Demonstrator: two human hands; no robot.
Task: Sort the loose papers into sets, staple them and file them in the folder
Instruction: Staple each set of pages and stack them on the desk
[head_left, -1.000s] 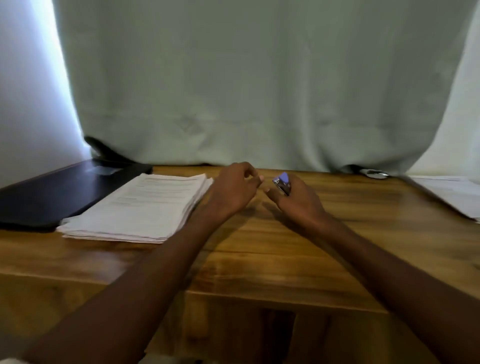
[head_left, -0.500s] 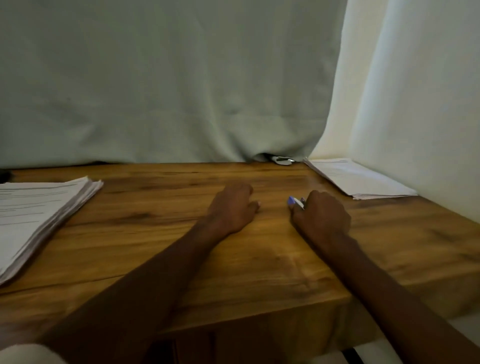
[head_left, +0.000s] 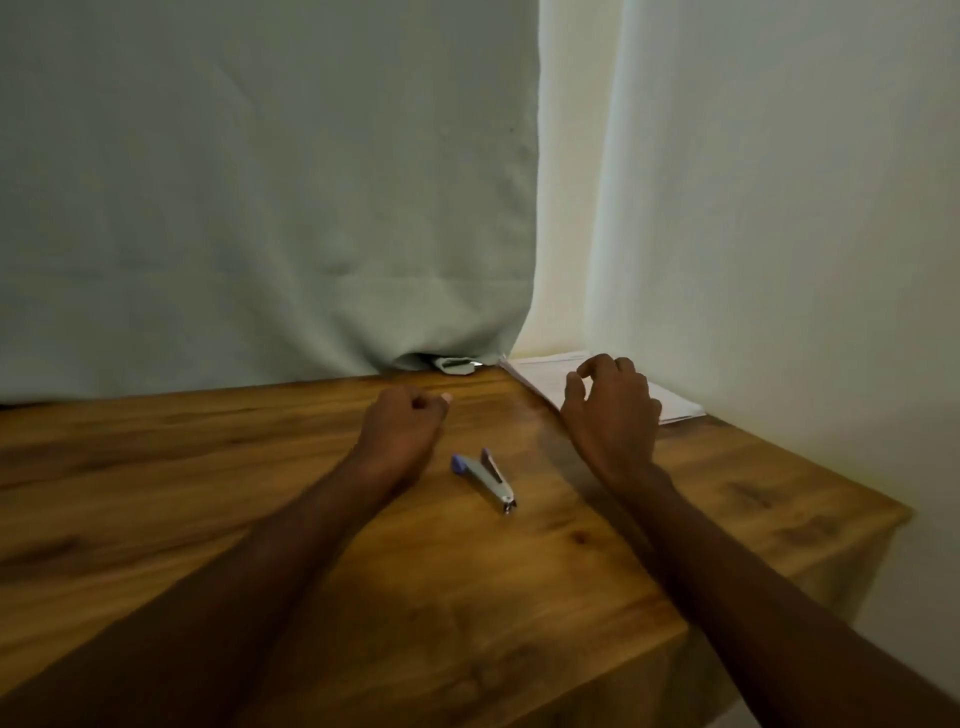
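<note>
forearms reach in from the near edge of the wooden table (head_left: 218, 499), bare, one on each side of the middle. between them, on the bare wood partway back from the near edge and nearer the right edge than the left, lies the stapler (head_left: 485, 477), grey metal with purple ends. it lies sprung open in a narrow v, the two purple tips toward the far edge, the hinged end toward the near edge. neither hand touches it.

just left of the stapler and a little farther back is the left hand (head_left: 402, 434), knuckles up. its fingers are curled loosely inward with the thumb laid beside them, and they hold nothing; whether it rests on the wood or hangs just above it cannot be told.

right of the stapler and farther back is the right hand (head_left: 613, 410), lifted above the wood, its fingers (head_left: 574, 389) bent and spread apart like a claw, clamped on nothing. the fingertips hang over the near edge of a stack of papers (head_left: 545, 376); contact cannot be told.

that stack lies flat in the far right corner of the table, against the pale wall (head_left: 779, 208). at the far edge a grey-green curtain (head_left: 260, 208) hangs down to the wood, and under its hem, just left of the papers, a small pale object (head_left: 457, 365) pokes out, too small to identify.
</note>
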